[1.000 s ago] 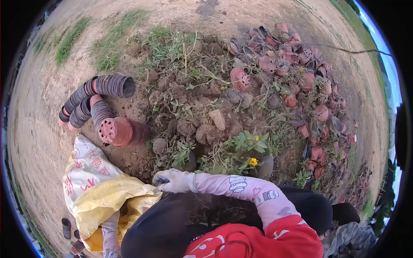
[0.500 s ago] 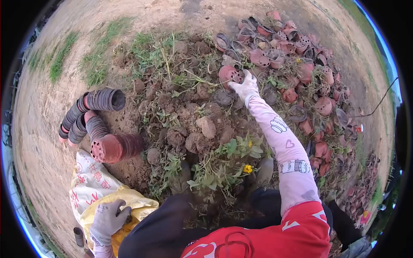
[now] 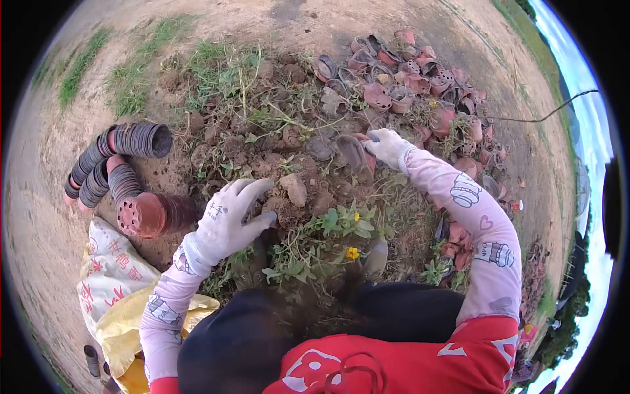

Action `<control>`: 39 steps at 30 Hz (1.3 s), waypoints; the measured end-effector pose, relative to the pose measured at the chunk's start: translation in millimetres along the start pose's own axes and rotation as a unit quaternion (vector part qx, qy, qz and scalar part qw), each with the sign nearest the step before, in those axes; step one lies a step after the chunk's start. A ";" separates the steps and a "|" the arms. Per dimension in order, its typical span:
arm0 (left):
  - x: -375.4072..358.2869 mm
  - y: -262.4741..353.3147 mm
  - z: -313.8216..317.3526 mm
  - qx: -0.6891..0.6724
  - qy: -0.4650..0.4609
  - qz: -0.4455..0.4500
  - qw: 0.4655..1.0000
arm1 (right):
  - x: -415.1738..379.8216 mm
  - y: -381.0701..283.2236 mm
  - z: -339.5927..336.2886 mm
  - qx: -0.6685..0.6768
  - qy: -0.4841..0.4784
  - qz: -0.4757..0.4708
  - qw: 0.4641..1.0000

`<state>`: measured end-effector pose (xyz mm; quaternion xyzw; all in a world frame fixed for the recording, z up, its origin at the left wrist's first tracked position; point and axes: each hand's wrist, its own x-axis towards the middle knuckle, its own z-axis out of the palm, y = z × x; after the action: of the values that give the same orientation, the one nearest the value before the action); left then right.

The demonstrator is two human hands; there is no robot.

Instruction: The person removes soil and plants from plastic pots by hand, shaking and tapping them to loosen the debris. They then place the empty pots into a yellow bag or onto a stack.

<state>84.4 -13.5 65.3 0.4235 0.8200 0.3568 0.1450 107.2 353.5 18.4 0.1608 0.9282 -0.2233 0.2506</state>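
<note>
My right hand point(image 3: 388, 147), in a white work glove, grips a reddish plastic plant pot point(image 3: 356, 155) by its rim. The pot is tipped, with its dark inside partly showing. My left hand point(image 3: 231, 215), gloved too, hovers over the soil clods point(image 3: 289, 194) with thumb and fingers apart and nothing between them. Below the pot lie uprooted plants point(image 3: 338, 223) with green leaves and a yellow flower point(image 3: 352, 253).
Used pots point(image 3: 420, 82) lie heaped at the upper right. Nested pot stacks point(image 3: 147, 213) rest on the ground at left. Below them sits a white and yellow woven sack point(image 3: 121, 276). Grass and weeds point(image 3: 223, 69) grow beyond the clods.
My left hand has risen from the sack to above the soil clods and opened. My right hand has picked the pot off the heap's edge, drawn it closer and tipped it.
</note>
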 end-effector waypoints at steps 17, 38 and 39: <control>48.6 -34.8 80.4 -0.418 -0.035 -0.127 0.899 | -19.8 -8.5 91.1 0.595 -0.133 0.068 0.790; -13.5 -50.3 65.0 -0.459 0.079 -0.242 0.851 | 114.8 103.9 78.6 0.107 0.186 0.268 0.939; -17.2 -59.8 63.5 -0.435 0.048 -0.230 0.869 | 111.5 105.9 77.4 0.099 0.199 0.249 0.943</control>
<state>93.7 -21.0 -22.8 0.0993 0.6617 0.6540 0.3528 89.4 425.8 -136.8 0.4522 0.8626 -0.2077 0.0913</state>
